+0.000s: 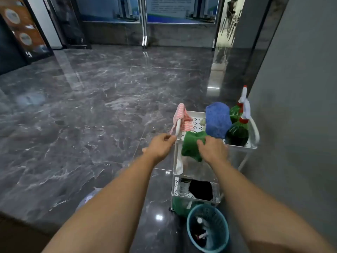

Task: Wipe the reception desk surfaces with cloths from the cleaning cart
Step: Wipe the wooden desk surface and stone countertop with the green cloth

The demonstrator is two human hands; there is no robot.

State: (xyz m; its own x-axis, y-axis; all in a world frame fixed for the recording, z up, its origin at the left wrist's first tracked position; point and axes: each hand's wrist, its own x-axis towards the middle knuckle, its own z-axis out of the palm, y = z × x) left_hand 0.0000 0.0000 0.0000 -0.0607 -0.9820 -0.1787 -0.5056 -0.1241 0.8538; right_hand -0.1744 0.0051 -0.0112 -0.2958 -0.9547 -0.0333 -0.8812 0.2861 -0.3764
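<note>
A white three-tier cleaning cart (197, 115) stands by the grey wall on the right. A green cloth (191, 145) hangs over the front rim of its top tray, and my right hand (212, 149) grips it. My left hand (161, 145) pinches the lower end of a pink striped cloth (183, 115) that is draped over the cart's white handle (178, 127). A blue cloth (218, 119) stands bunched in the top tray. No reception desk is in view.
Two green spray bottles (237, 133) stand in the tray's right corner. A teal waste basket (207, 228) sits on the floor in front of the cart. A black item (200, 190) lies on the lower shelf. Glossy dark marble floor (100, 106) spreads left; display panels stand far back.
</note>
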